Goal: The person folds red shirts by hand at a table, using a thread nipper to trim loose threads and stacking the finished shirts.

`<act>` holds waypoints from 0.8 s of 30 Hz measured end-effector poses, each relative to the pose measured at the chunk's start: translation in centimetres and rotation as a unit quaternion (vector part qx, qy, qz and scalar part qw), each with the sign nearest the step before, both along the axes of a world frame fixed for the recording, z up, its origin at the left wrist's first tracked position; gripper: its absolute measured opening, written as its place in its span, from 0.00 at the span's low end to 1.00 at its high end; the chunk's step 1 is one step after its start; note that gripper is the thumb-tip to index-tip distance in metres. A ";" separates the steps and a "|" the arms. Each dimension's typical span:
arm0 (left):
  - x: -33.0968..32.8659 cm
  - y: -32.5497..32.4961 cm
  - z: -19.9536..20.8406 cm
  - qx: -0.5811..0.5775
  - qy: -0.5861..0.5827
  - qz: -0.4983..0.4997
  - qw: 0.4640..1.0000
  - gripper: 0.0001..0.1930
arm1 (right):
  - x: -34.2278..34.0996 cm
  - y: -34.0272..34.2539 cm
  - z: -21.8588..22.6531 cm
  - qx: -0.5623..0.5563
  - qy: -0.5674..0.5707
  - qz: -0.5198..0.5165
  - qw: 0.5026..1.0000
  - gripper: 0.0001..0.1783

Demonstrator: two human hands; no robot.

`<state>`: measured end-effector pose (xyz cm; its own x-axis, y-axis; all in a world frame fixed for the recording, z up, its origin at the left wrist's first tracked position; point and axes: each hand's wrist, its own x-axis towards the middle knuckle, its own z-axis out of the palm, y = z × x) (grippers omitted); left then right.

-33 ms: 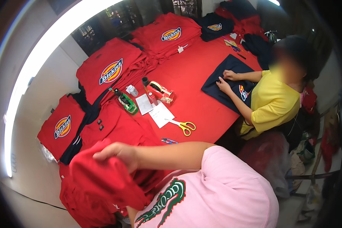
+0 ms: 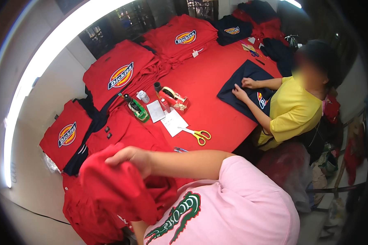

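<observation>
My right hand (image 2: 131,159) is closed on the upper edge of a bunched red garment (image 2: 118,190), thumb and fingers pinching the cloth. Its folds hang in front of my body at the lower left. Of my left arm, only part of the forearm (image 2: 138,228) shows below the cloth; the garment hides that hand. Just beyond my right hand, a red shirt (image 2: 110,136) with two small dark labels lies on the table. Blue-handled snips (image 2: 180,150) lie beyond my right forearm.
On the red tabletop (image 2: 216,90) are yellow-handled scissors (image 2: 200,136), papers (image 2: 175,123), a green tape dispenser (image 2: 140,112) and a red one (image 2: 176,99). Stacked red shirts (image 2: 118,77) line the far side. At right, a person in yellow (image 2: 294,106) handles a dark navy shirt (image 2: 249,98).
My right hand has moved slightly right and up, still gripping the red garment. The cloth has swung right with it. The co-worker's hands have barely shifted.
</observation>
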<state>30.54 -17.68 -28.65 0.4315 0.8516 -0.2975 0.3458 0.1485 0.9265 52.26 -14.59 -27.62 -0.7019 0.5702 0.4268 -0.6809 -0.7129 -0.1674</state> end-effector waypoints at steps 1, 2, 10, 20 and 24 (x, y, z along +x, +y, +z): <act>-1.3 0.2 0.5 -0.004 -0.009 -0.011 1.000 0.28 | 0.7 0.5 -0.7 0.007 -0.052 -0.026 0.998 0.22; -2.4 0.6 1.9 -0.010 -0.008 -0.033 0.999 0.27 | 1.6 1.7 -2.6 0.042 -0.083 -0.017 0.995 0.21; -10.8 3.9 11.2 -0.056 0.229 -0.268 0.934 0.21 | 5.8 2.7 5.6 0.426 -0.423 -0.260 0.756 0.09; -21.8 7.3 10.8 0.342 0.539 -0.155 0.754 0.10 | 3.7 -1.1 9.6 0.574 -0.807 0.008 -0.141 0.07; -20.4 3.6 9.5 0.496 0.454 0.043 0.739 0.06 | 6.4 -0.2 13.2 0.497 -0.624 -0.551 -0.246 0.06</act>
